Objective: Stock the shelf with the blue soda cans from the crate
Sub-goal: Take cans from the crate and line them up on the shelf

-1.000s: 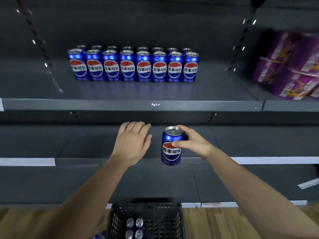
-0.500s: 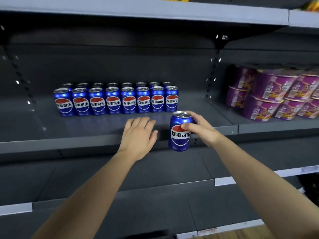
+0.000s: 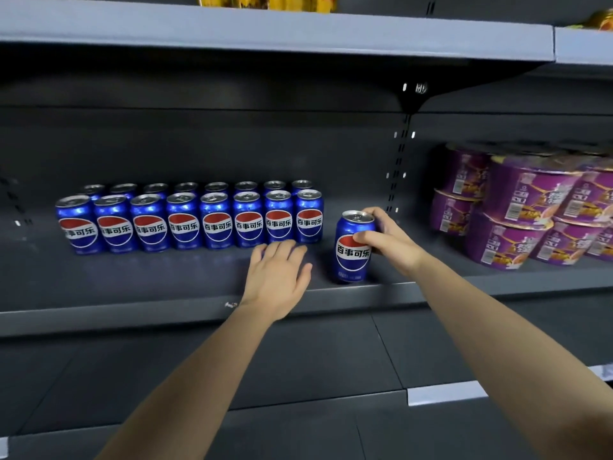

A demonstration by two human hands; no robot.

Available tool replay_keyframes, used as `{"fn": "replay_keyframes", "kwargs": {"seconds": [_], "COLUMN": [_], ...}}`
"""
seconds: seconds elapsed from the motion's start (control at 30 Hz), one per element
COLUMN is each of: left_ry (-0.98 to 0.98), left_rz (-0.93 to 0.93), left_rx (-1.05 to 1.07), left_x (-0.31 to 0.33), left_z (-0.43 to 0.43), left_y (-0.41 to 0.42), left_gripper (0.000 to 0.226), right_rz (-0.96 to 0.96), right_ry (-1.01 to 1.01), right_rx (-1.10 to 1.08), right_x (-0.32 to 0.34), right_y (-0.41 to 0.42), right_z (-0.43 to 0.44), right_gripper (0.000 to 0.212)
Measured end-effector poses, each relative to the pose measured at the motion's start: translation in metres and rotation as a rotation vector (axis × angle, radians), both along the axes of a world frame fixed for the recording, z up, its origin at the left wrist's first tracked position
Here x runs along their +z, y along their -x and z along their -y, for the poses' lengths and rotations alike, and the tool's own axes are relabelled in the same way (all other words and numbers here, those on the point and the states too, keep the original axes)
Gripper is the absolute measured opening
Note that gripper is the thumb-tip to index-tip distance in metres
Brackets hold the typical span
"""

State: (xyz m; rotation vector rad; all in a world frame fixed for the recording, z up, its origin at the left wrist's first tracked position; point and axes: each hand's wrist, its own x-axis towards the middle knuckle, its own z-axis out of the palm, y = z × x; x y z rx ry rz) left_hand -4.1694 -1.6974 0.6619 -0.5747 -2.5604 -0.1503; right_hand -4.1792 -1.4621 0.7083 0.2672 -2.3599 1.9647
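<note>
Sixteen blue soda cans [image 3: 189, 224] stand upright on the dark grey shelf [image 3: 132, 313], in two rows of eight, one behind the other, with their red, white and blue labels facing out. Just to the right of the front row, apart from it by a small gap, the right hand [image 3: 388, 240] grips one more blue can [image 3: 351, 257], thumb across the label and fingers curled round the far side near the top rim. That can is upright and low over the front part of the shelf, close to its edge; I cannot tell whether its base has touched down. The left hand [image 3: 277, 277] is spread palm down with straight fingers, holding nothing, and reaches in over the shelf so that its fingertips come right up to the foot of the last two cans in the front row. Further right, in the next bay, purple noodle bowls [image 3: 524, 210] are stacked two high. A lighter grey upper shelf [image 3: 265, 28] runs overhead, with yellow packs [image 3: 265, 1] showing only at their bottoms.
</note>
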Motion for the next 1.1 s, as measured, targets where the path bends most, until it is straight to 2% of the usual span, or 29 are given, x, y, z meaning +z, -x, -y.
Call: {"fn": "replay_keyframes", "kwargs": {"seconds": [0.47,0.63,0.77,0.93,1.1], "left_ry": [0.007,-0.048,-0.096,-0.098,-0.096], "left_rz": [-0.027,0.003,0.041,0.078,0.08], "left_rx": [0.051,0.078,0.114,0.118,0.105], "left_x": [-0.006,-0.011,-0.015,-0.018,-0.019], "left_z": [-0.03,-0.03,-0.028,-0.028,-0.028], "left_y": [0.038,0.04,0.039,0.037,0.038], "left_gripper": [0.053,0.058,0.065,0.066,0.061], "right_rz": [0.039,0.071,0.022,-0.054,-0.073], "right_ry": [0.027,0.008,-0.012,-0.083,-0.013], "right_rx": [0.098,0.138,0.077,-0.042,-0.167], "right_x": [-0.016,-0.023,-0.024,-0.025,-0.027], "right_y": [0.06,0.062,0.072,0.087,0.101], "right_z": [-0.032,-0.035,-0.038,-0.037,-0.025], "right_gripper": [0.05,0.063,0.056,0.062,0.066]}}
